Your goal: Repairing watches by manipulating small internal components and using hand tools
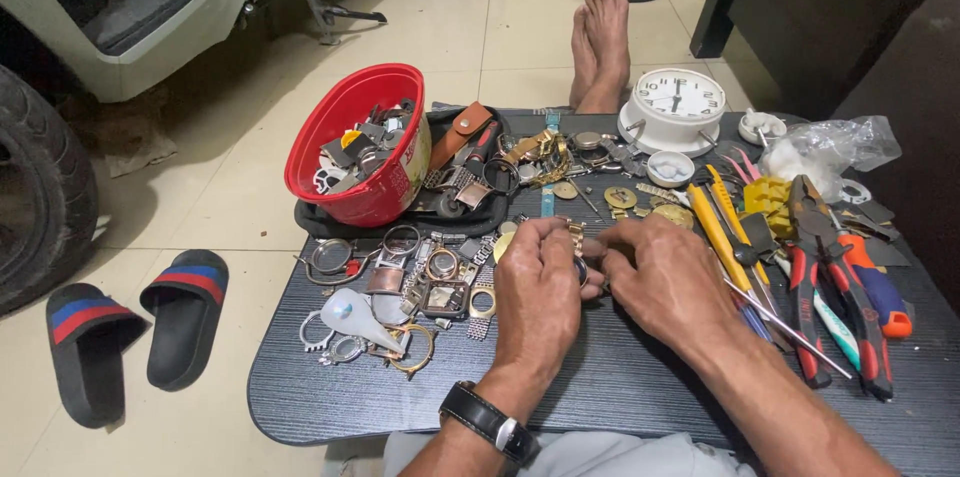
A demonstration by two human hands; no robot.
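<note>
Dark woodgrain surface under my two hands, which meet at its middle: my left hand and right hand both close around a small watch with a metal band, pinched between the fingers and mostly hidden. Loose watch cases lie just left of my left hand. A red bucket of parts stands beyond them, red-handled pliers lie to the right, and a white clock sits at the far edge.

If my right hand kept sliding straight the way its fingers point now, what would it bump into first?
The right hand points left across the dark table, so it would meet the left hand first; their fingertips already look to touch around a small watch part, though depth is unclear.
</note>
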